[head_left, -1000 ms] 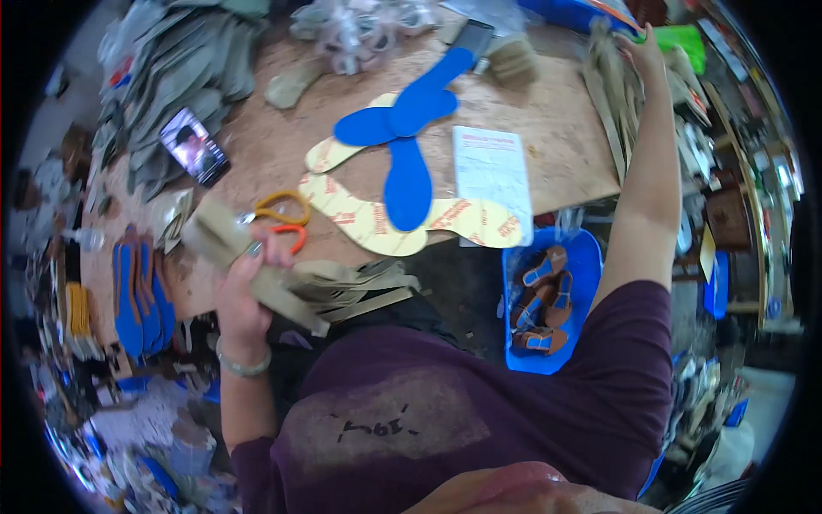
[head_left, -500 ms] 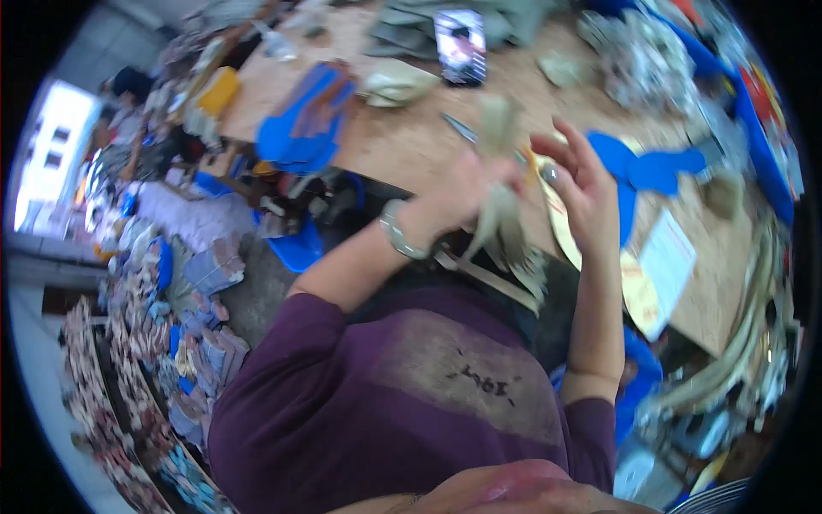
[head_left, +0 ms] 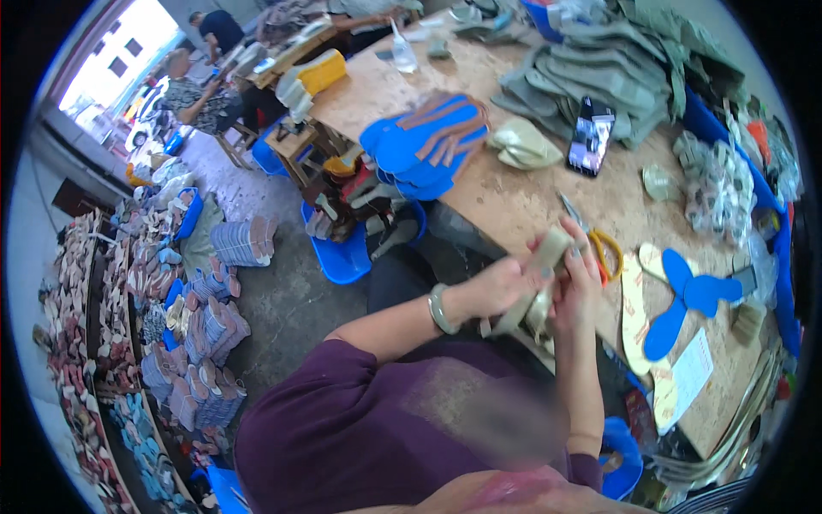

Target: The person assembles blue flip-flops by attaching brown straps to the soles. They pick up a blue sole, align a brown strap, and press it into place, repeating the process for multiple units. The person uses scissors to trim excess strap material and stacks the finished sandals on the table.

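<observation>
From left to right: 1 blue plastic basin point(head_left: 342, 272) holding shoes too heaped to count stands below the brown wooden desk point(head_left: 514, 201); on the desk are 1 translucent squeeze bottle point(head_left: 403, 53) and a fan of blue insole-shaped pieces with brown strips point(head_left: 417, 147), whose overlap prevents a count. The left hand point(head_left: 507, 287), with 1 pale bangle point(head_left: 440, 309) at its wrist, clenches a bundle of flexible beige strips point(head_left: 552, 247) at the desk's near edge. The right hand point(head_left: 577, 287), apart with fingers spread 0.5 s ago, now meets the bundle and grips it, so 2 hands share the handling; the number of strips cannot be told. Beyond lie 1 dark-framed phone point(head_left: 591, 141), lit, 1 pair of orange-handled scissors point(head_left: 610, 254), flat blue pieces showing 3 lobes point(head_left: 676, 300), and 1 white printed sheet point(head_left: 690, 377).
</observation>
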`<action>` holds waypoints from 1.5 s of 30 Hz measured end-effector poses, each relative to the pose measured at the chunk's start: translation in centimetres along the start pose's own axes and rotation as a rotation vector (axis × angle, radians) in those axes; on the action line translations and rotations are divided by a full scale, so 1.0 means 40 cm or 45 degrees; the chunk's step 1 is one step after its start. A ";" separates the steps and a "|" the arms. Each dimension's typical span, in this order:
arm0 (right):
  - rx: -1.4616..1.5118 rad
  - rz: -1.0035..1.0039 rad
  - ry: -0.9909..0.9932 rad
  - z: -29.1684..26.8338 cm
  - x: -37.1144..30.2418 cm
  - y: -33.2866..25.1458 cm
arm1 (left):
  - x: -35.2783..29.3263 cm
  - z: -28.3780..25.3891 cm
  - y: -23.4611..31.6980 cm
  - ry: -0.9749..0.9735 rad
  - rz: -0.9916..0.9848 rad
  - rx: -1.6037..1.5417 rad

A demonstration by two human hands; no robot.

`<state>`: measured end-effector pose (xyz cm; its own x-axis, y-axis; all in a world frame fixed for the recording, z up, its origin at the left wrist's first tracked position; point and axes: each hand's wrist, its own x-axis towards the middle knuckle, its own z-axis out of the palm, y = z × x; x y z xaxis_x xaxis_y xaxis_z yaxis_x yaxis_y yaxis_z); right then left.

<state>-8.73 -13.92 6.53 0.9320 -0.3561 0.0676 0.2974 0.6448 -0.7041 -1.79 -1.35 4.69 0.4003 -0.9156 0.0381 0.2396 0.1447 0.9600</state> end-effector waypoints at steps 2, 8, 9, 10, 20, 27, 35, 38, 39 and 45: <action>-0.028 0.064 0.033 0.021 0.022 0.038 | -0.017 -0.038 -0.009 0.158 -0.084 -0.011; -0.165 0.076 -0.101 0.029 0.081 0.132 | -0.041 -0.124 -0.042 0.201 -0.044 -0.558; -0.192 0.060 -0.104 0.031 0.082 0.145 | -0.043 -0.121 -0.049 0.271 -0.001 -0.485; -0.266 -0.005 -0.052 0.035 0.087 0.159 | -0.041 -0.121 -0.052 0.340 0.048 -0.407; -0.212 -0.081 0.104 0.058 0.111 0.211 | -0.042 -0.164 -0.060 0.716 0.283 -0.022; -0.074 0.120 0.175 0.016 0.120 0.210 | -0.042 -0.207 -0.046 0.729 0.119 0.088; -0.091 0.124 0.169 -0.006 0.122 0.220 | -0.032 -0.210 -0.041 0.604 0.011 0.330; 0.018 0.205 0.148 -0.013 0.125 0.218 | -0.034 -0.221 -0.021 0.507 -0.043 0.240; 0.055 0.242 0.136 -0.013 0.125 0.211 | -0.036 -0.230 -0.017 0.489 -0.070 0.168; 0.104 0.340 0.080 -0.016 0.130 0.206 | -0.053 -0.271 -0.037 0.457 -0.075 -0.185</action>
<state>-1.57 -10.90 0.61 0.9657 -0.2060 -0.1582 0.0614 0.7729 -0.6316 6.57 4.45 0.17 0.6597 -0.7383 -0.1403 0.3840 0.1706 0.9074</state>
